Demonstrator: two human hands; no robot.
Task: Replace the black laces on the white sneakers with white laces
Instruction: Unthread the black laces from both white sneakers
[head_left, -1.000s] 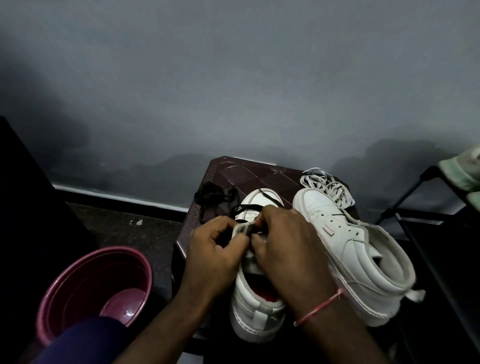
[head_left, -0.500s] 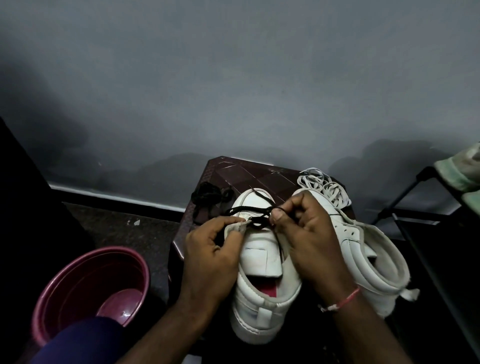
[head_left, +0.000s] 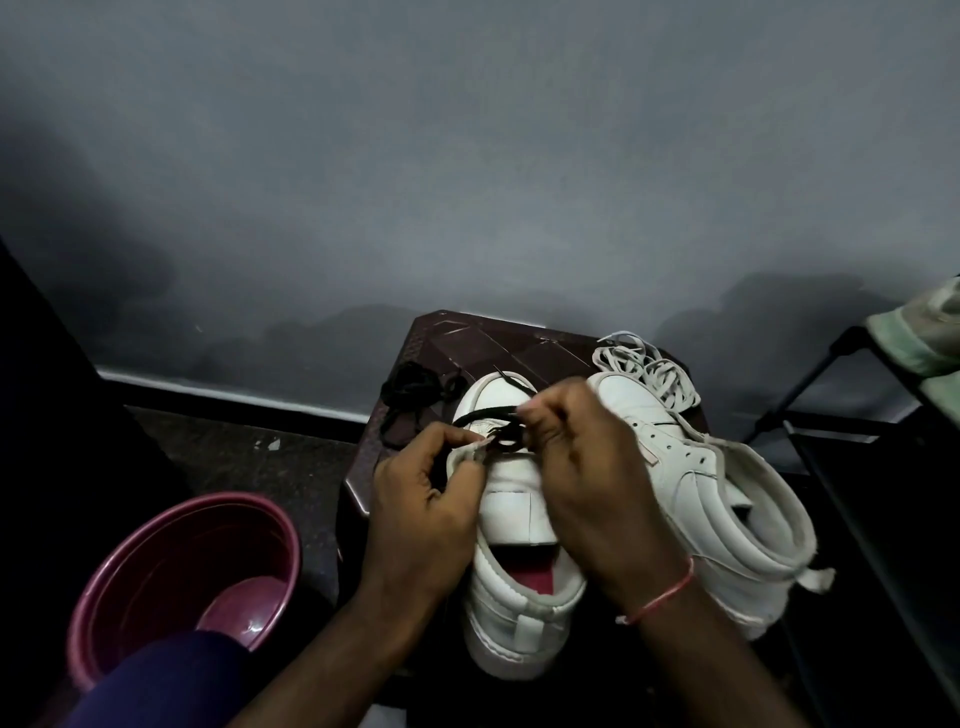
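Observation:
Two white high-top sneakers stand on a dark brown stool (head_left: 524, 348). The left sneaker (head_left: 511, 525) still carries a black lace (head_left: 493, 413) near its toe. My left hand (head_left: 421, 514) grips the sneaker's left eyelet edge. My right hand (head_left: 587, 473) pinches the black lace above the tongue. The right sneaker (head_left: 727, 499) shows bare eyelets. A loose black lace (head_left: 410, 387) lies bunched at the stool's back left. White laces (head_left: 644, 371) lie piled behind the right sneaker.
A maroon plastic basin (head_left: 171, 566) sits on the floor at the left. A black metal rack (head_left: 831, 395) with pale cloth (head_left: 930, 332) stands at the right. A grey wall rises behind the stool. My dark blue knee (head_left: 171, 675) fills the lower left.
My right hand has lifted off the tongue and drawn the black lace up and toward the toe. The left hand keeps its hold on the sneaker's edge.

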